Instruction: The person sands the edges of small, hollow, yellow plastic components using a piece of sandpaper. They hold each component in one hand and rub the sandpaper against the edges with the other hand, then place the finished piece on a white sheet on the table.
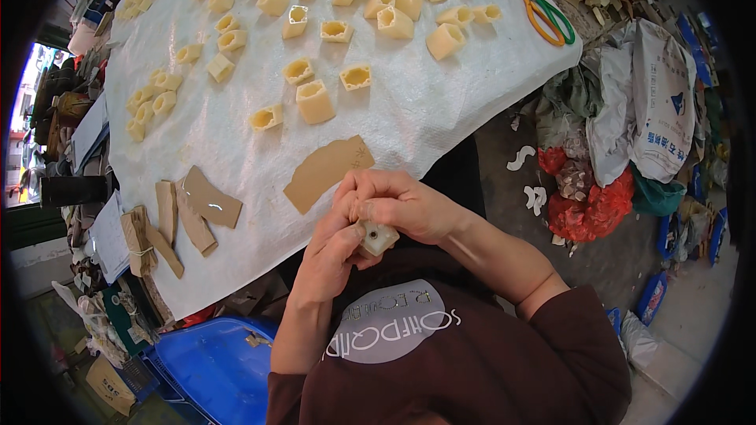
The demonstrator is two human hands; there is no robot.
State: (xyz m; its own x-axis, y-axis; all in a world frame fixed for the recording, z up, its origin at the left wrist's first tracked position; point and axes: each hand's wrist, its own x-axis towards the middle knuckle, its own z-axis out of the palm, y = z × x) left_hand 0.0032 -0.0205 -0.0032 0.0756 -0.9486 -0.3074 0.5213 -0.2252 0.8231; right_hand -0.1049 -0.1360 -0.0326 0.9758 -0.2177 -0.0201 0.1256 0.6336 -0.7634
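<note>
Close to my chest, over the near edge of the table, I hold a small pale block (pixel 378 238) with a dark hole in its face. My left hand (pixel 324 256) grips it from the left, thumb along its side. The fingers of my right hand (pixel 405 205) are closed and bent over its far side, thumb against the left fingers. What the right fingertips pinch is hidden. Just beyond my hands lies a curved piece of brown cardboard (pixel 327 173). Past it stands a cream hollow block (pixel 315 102) among several similar ones.
White sheeting (pixel 441 98) covers the table, with many hollow blocks spread over its far half. Cardboard strips (pixel 185 208) lie at left. Scissors (pixel 547 20) with orange and green handles rest at far right. A blue bin (pixel 213 370) stands below left; red bags (pixel 591 205) sit at right.
</note>
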